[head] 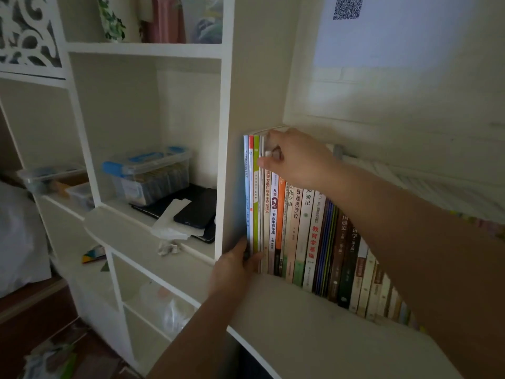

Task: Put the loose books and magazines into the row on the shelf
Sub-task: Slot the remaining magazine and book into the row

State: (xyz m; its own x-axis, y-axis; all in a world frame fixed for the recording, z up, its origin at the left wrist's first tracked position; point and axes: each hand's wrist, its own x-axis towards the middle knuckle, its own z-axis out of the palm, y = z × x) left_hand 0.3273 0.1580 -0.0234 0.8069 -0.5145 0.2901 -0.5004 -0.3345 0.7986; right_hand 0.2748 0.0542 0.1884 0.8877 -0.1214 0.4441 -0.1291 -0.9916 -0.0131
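Nearest to me, my left hand (237, 265) sits at the bottom front corner of the shelf (314, 318), thumb and fingers curled round the lower ends of the thin books (255, 192) at the left end of the row (314, 233), pinching them together against the white upright panel (232, 132). Above it, my right hand (296, 160) reaches in across the row and grips the top edges of the same thin books, fingers curled over their tops and the thumb pressed on the spines near a small white object I cannot identify. These blue, red and green slim volumes stand upright, touching the panel on one side and the taller row on the other. Farther off to the left, a clear plastic box with blue lid (149, 176) stands in the next compartment beside a dark phone (195, 212) on paper.
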